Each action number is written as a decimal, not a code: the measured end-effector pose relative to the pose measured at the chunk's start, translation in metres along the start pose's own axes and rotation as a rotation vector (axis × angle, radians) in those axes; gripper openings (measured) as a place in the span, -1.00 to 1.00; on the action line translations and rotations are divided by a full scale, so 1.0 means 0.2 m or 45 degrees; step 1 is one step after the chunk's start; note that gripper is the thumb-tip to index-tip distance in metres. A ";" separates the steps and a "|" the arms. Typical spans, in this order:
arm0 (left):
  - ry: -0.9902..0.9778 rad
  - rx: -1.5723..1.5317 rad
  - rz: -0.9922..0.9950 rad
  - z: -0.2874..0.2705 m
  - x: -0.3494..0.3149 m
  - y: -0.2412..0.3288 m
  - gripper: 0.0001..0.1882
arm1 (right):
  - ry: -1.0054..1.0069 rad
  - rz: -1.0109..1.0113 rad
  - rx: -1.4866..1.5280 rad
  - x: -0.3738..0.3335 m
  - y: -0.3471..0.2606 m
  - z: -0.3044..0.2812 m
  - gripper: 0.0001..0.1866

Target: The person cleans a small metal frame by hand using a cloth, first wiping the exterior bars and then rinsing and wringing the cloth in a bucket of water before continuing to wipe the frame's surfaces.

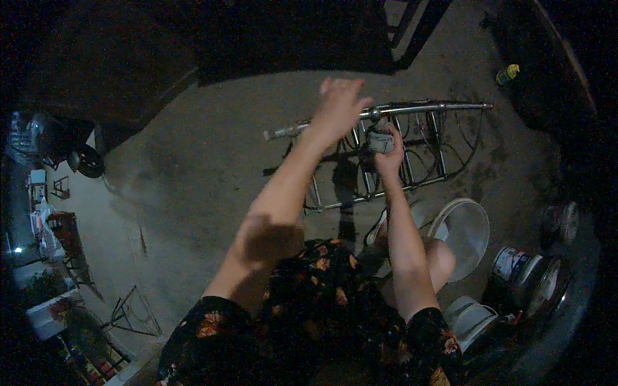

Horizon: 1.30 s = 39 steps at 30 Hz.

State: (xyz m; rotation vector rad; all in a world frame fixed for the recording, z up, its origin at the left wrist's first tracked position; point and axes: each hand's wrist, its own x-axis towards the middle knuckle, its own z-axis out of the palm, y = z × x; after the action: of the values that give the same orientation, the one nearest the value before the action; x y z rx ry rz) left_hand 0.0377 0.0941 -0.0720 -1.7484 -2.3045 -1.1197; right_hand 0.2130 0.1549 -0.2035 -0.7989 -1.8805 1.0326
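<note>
A shiny tubular metal frame (pixel 443 106) with bars and curved loops lies on the floor in front of me. My left hand (pixel 340 106) reaches over its far rail, fingers apart and nothing seen in them; whether it touches the metal I cannot tell. Just to the right, my right hand (pixel 393 149) is closed round a small grey-white container (pixel 381 139) with a dark upper part. The container is beside the far rail, near a round metal knob (pixel 375 114). Dim light hides its exact kind.
A large pale round tub (pixel 460 238) stands by my right knee. Farther right are a labelled bucket (pixel 512 262) and a white bucket (pixel 468 318). A yellow bottle (pixel 508 74) is at the far right. Dark furniture (pixel 290 38) borders the floor ahead; a wheel (pixel 85 160) shows at left.
</note>
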 end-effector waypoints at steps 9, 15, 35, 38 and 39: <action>0.454 -0.449 -1.147 -0.56 -0.14 -0.77 -0.74 | -0.240 -0.101 -0.111 0.20 -0.51 -0.08 -0.27; 0.542 -1.457 -1.634 -0.79 -0.40 -0.79 -0.79 | -0.793 -0.354 -0.191 0.20 -0.97 0.38 -0.29; 0.284 -1.289 -1.304 -0.92 -0.56 -0.67 -0.66 | -0.033 0.726 0.806 -0.03 -0.82 0.55 -0.64; -0.347 -1.195 -1.504 -0.80 -0.65 -0.19 -0.30 | -0.226 1.301 1.115 -0.21 -1.06 0.32 -0.67; -0.387 -1.405 -1.555 -0.66 -0.71 -0.07 -0.19 | -0.312 1.484 1.236 -0.25 -1.07 0.26 -0.67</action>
State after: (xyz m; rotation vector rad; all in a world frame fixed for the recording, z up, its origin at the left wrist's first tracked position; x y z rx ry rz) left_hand 0.0282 -0.0978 -0.0441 -0.1747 -3.2788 -2.8167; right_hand 0.1610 -0.0033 -0.0507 -1.1450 -0.6830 2.5369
